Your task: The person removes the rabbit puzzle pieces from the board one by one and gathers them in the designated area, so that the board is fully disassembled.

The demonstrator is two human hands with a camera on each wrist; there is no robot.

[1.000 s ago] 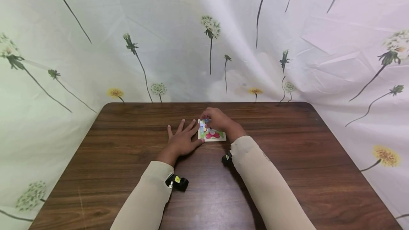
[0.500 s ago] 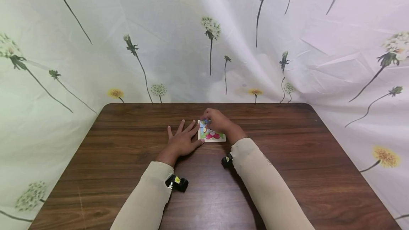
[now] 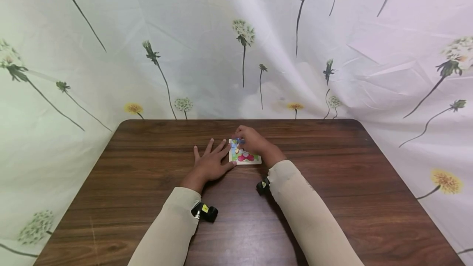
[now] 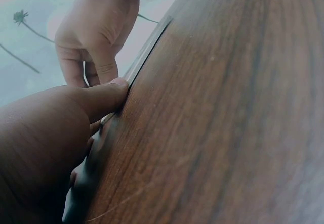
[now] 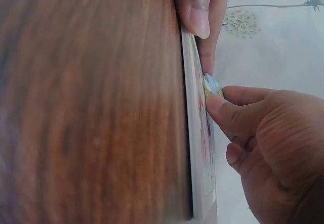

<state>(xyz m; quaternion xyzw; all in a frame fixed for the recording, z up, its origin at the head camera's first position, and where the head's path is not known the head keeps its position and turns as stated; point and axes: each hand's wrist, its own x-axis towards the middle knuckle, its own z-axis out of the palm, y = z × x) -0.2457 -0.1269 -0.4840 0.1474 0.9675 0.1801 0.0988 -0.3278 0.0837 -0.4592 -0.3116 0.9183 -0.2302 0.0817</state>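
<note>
A small picture puzzle board [image 3: 246, 158] with a white border lies flat near the far side of the table, its picture pink, green and blue. My left hand [image 3: 210, 164] rests with fingers spread at the board's left side, the thumb touching its front left corner. Above the board's upper left part, my right hand [image 3: 255, 141] pinches a small blue and yellow puzzle piece [image 5: 212, 84] between thumb and forefinger. In the right wrist view the piece stands tilted at the board's surface. My right hand hides the board's upper right part.
The brown wood-grain table [image 3: 148, 200] reaches back to a pale hanging cloth [image 3: 207, 52] printed with dandelions. A black wrist camera [image 3: 208, 212] sits on the left sleeve, and another camera [image 3: 262, 186] on the right.
Both hands and the board stay in almost the same place. The puzzle piece in the right fingers shifts only very slightly.
</note>
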